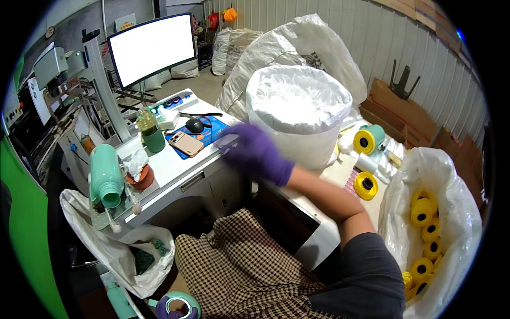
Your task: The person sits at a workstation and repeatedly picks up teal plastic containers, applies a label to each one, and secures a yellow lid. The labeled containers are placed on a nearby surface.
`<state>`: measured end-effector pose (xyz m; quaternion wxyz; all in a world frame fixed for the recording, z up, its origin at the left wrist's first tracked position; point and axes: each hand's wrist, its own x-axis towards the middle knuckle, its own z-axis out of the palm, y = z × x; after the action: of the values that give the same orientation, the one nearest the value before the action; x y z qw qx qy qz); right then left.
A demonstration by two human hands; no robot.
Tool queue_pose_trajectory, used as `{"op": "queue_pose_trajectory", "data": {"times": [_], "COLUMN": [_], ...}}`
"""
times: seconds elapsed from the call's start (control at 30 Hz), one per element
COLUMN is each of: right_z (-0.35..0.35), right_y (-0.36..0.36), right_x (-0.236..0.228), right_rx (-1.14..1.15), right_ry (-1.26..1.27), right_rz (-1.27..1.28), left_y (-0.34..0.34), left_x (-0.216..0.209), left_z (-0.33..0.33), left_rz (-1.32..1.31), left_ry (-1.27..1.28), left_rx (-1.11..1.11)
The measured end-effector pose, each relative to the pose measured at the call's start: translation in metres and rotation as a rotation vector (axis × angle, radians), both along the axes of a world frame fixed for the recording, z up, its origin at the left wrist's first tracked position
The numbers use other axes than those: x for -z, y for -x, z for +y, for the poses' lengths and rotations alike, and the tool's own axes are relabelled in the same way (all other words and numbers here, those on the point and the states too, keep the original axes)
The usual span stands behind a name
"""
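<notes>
Bottle (194,302) is in my left hand (169,314), mint green with a round opening, down low beside the checked cloth (239,255) on my lap, below the desk (162,183) and its front edge. Gloved fingers are closed on it by the rim, though the frame cuts off most of that grip. My guess: pretty light, stiff walls, smooth enough to slip in a glove, not really fragile. I'd grab the body just below the rim tbh. My right hand (257,154) is a blur over the desk's front right corner, so can't tell if it's holding anything.
</notes>
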<state>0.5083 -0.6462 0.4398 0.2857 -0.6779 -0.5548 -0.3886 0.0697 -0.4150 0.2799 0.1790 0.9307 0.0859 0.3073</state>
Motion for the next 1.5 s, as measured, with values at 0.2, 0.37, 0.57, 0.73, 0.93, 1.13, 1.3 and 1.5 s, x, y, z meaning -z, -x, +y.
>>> {"op": "queue_pose_trajectory", "data": {"times": [0.2,0.37,0.57,0.73,0.93,1.13,1.3,1.5], "right_z": [-0.145,-0.213,-0.150,-0.046,0.059,0.091,0.094,0.083], "right_y": [-0.173,-0.231,-0.163,0.024,0.207,0.242,0.248,0.256], "right_x": [-0.062,-0.050,-0.076,0.006,0.123,0.137,0.138,0.134], "right_rx": [0.954,0.961,0.552,-0.124,-0.924,-0.740,-0.654,-0.536], "right_ry": [0.507,0.562,0.021,-0.061,0.164,0.289,0.348,0.450], "right_rz": [-0.110,0.195,-0.127,0.423,1.060,0.782,0.725,0.767], "left_y": [-0.028,-0.030,-0.020,-0.032,-0.057,-0.053,-0.059,-0.064], "left_x": [-0.006,-0.001,0.022,0.000,-0.029,-0.033,-0.020,-0.027], "left_z": [-0.007,-0.008,-0.004,-0.007,-0.009,-0.011,-0.011,-0.019], "left_rz": [0.004,-0.016,-0.005,0.050,-0.066,0.037,-0.038,0.017], "left_ry": [0.004,-0.013,0.062,0.187,-0.010,0.146,-0.009,0.034], "left_rx": [0.078,0.130,-0.016,-0.187,-0.075,-0.026,0.128,0.081]}}
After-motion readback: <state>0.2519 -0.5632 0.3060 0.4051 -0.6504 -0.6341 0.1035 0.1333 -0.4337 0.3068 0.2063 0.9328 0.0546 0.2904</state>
